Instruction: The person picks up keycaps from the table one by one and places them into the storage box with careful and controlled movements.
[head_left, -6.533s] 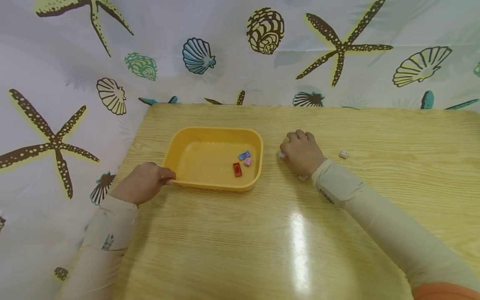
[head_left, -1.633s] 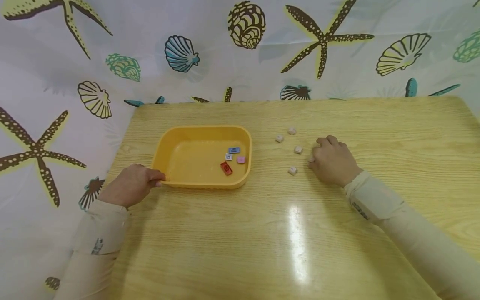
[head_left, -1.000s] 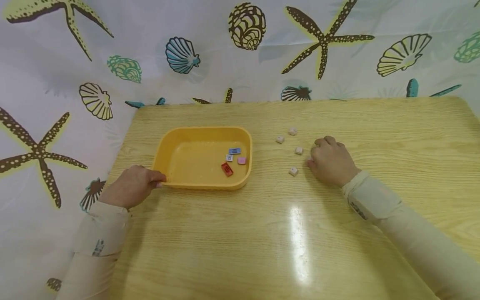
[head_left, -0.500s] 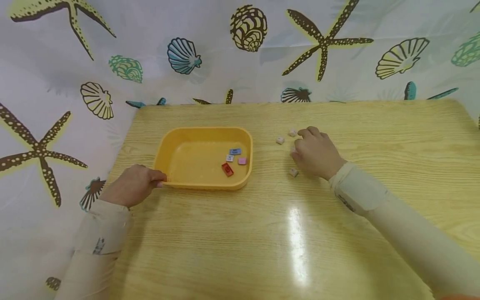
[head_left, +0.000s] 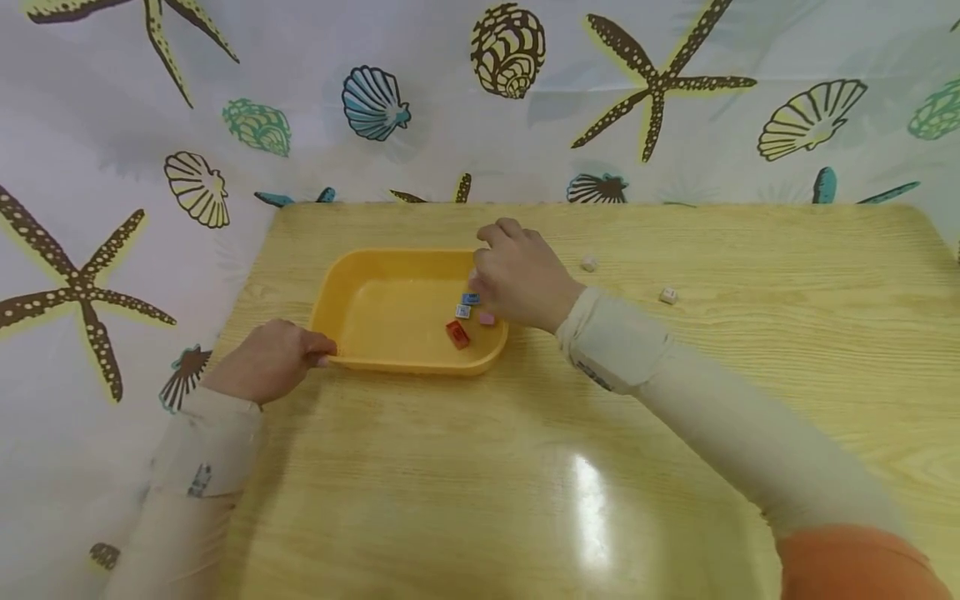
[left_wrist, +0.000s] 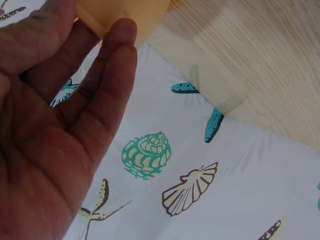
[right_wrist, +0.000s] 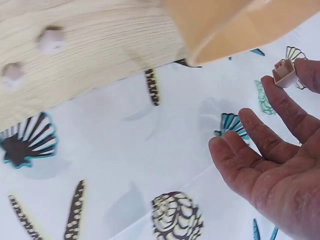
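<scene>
At the near left corner of the yellow plastic basin (head_left: 408, 367), my left hand (head_left: 270, 360) pinches the rim between thumb and fingers. My right hand (head_left: 522, 275) is over the basin's right side. Its thumb and index finger pinch a small beige keycap (right_wrist: 285, 74), hollow underside showing in the right wrist view, the other fingers spread loosely. Inside the basin lie a blue keycap (head_left: 470, 298), a white keycap (head_left: 463, 312), a pink keycap (head_left: 487, 319) and a longer red keycap (head_left: 457, 334).
Two beige keycaps rest on the wooden table (head_left: 420, 483) right of the basin: the far keycap (head_left: 588, 263) and the right keycap (head_left: 668, 295). My right forearm covers part of the table there. A shell-and-starfish patterned sheet (head_left: 442, 158) hangs behind and at left.
My right hand has moved left from among the loose keycaps to above the basin, carrying a beige keycap. A keycap at the right is uncovered. My left hand stays on the rim.
</scene>
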